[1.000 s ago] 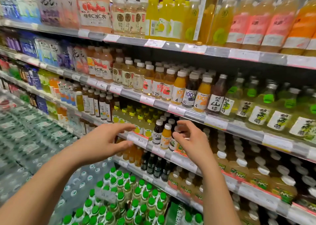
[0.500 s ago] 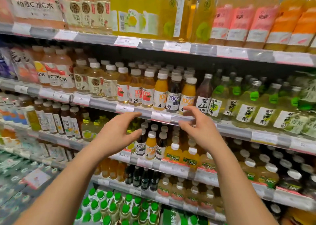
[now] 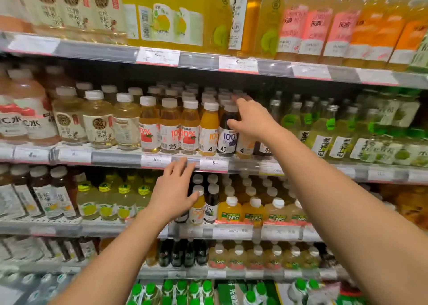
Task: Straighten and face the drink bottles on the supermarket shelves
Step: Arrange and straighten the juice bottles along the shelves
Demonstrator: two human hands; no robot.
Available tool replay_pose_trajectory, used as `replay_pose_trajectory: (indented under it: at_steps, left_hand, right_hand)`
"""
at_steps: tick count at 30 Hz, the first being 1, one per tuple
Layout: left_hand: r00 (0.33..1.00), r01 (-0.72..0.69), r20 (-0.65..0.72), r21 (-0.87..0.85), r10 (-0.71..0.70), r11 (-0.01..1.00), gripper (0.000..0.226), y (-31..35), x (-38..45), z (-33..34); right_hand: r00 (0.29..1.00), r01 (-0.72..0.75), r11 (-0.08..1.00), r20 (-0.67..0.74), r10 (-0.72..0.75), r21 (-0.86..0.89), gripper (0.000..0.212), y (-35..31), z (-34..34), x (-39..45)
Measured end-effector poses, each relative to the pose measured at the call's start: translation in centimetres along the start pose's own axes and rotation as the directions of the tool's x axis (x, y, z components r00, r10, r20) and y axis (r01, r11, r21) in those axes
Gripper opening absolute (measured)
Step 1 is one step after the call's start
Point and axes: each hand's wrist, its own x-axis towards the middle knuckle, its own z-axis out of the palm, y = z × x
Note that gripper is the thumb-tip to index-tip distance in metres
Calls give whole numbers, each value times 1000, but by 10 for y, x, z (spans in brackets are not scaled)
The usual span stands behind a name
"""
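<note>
Head view puts both my bare forearms reaching up and forward, hands well apart. Nearest, my left hand (image 3: 172, 190) hangs loose with fingers spread and straight, gripping nothing, its fingertips just in front of the shelf edge (image 3: 162, 159) above it; just right of its thumb stand a small orange bottle (image 3: 197, 208) and a dark bottle (image 3: 211, 204). Farther up and right, my right hand (image 3: 251, 119) reaches into the row above. Its thumb lies against the dark juice bottle (image 3: 228, 130), fingers stretched past the cap; whether they clamp it I cannot tell. Left of that hand stands the orange juice bottle (image 3: 209, 128).
</note>
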Motion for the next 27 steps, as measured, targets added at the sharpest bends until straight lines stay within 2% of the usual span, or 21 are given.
replay_pose_trajectory:
  at_steps: [5,10,15,22,27]
  left_hand:
    - [996,-83,-10,115,84,990,70,-16,2,-5]
    - [997,-76,-1,128,77,989,76,-16,5,-10]
    - [998,-59,-5,158,60,986,76,-15,7,-8]
    - [999,-36,27,183,31,983,76,-10,8,-11]
    - [997,-35,79,172,22,984,76,-11,10,-19]
  right_hand:
    - [997,-72,995,1,72,-63,29,-8,10,14]
    - [996,-85,992,-21,83,-93,15,-9,22,16]
    - [995,-74,994,-70,69,-80,16,-4,20,16]
    - [996,-70,997,-57,69,-23,15,8,13,25]
    - [995,-42,997,-90,47,58,34,13,11,31]
